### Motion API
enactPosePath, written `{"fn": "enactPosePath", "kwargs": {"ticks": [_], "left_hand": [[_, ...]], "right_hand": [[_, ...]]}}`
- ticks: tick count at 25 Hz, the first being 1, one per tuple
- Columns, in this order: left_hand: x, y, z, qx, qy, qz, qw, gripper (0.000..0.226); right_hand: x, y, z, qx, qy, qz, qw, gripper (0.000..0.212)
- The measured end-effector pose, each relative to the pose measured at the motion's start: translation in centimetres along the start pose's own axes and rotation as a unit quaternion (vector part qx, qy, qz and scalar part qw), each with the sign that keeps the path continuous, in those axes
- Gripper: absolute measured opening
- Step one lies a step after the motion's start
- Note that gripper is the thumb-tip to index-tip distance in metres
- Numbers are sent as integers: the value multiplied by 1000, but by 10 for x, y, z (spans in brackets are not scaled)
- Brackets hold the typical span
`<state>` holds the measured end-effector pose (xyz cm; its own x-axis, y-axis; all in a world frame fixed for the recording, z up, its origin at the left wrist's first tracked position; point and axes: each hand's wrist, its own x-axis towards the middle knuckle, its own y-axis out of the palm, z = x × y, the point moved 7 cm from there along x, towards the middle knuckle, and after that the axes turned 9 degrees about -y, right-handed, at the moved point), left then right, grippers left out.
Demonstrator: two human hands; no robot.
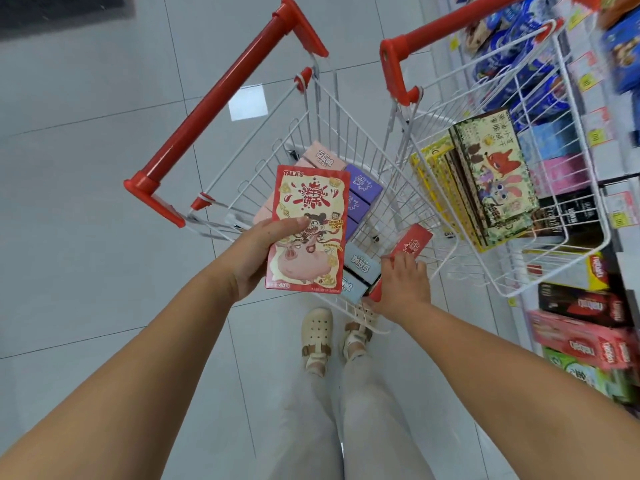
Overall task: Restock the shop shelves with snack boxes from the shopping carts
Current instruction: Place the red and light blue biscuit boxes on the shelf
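Left hand (249, 259) clasped round one red box (311, 202), right hand (403, 287) clasped round a second red box (412, 244); two carts (221, 95) (568, 258) beneath.

"TALA'S", perhaps "40", on red box (322, 209)

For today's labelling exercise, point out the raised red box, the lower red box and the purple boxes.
Raised red box (311, 265): head view, front face.
Lower red box (414, 243): head view, upper end.
Purple boxes (363, 183): head view, farthest box's top.

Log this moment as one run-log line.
left hand: holds red TALA'S box over left cart | right hand: grips second red box in that cart | right cart: holds fox-and-rabbit boxes
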<state>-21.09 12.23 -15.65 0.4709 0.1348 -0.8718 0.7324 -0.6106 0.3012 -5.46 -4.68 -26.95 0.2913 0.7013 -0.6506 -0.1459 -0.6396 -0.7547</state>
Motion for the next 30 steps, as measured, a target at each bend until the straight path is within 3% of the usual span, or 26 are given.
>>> {"fn": "enactPosePath", "kwargs": {"ticks": [3, 6, 9, 13, 16, 19, 23, 25, 27, 30], "left_hand": [[-3, -2, 4, -4, -7, -4, 1000, 46], [-9, 2, 3, 10, -9, -4, 1000, 51], [-21, 15, -7, 44, -6, 4, 999, 58], [-47, 51, -41, 115, 25, 11, 993, 60], [-72, 97, -68, 164, 58, 17, 985, 51], [-105, 166, -77, 209, 87, 60, 972, 62], [-152, 261, -61, 255, 118, 125, 951, 33], [-170, 299, -44, 287, 111, 143, 940, 54], [-183, 331, -23, 311, 83, 164, 933, 58], [-210, 380, 16, 346, 63, 153, 923, 46]], "right_hand": [[-11, -18, -12, 165, 9, 2, 986, 91], [-36, -61, -34, 351, 9, -50, 935, 78], [-79, -118, -67, 435, 19, -151, 887, 64], [-152, -196, -108, 504, 54, -225, 832, 42], [-216, -250, -130, 519, 90, -245, 814, 29], [-278, -282, -145, 499, 141, -242, 820, 47], [-348, -297, -165, 426, 268, -296, 812, 80], [-386, -292, -177, 389, 331, -308, 802, 98], [-425, -278, -187, 386, 374, -333, 775, 96], [-489, -237, -200, 416, 425, -403, 695, 82]]}}
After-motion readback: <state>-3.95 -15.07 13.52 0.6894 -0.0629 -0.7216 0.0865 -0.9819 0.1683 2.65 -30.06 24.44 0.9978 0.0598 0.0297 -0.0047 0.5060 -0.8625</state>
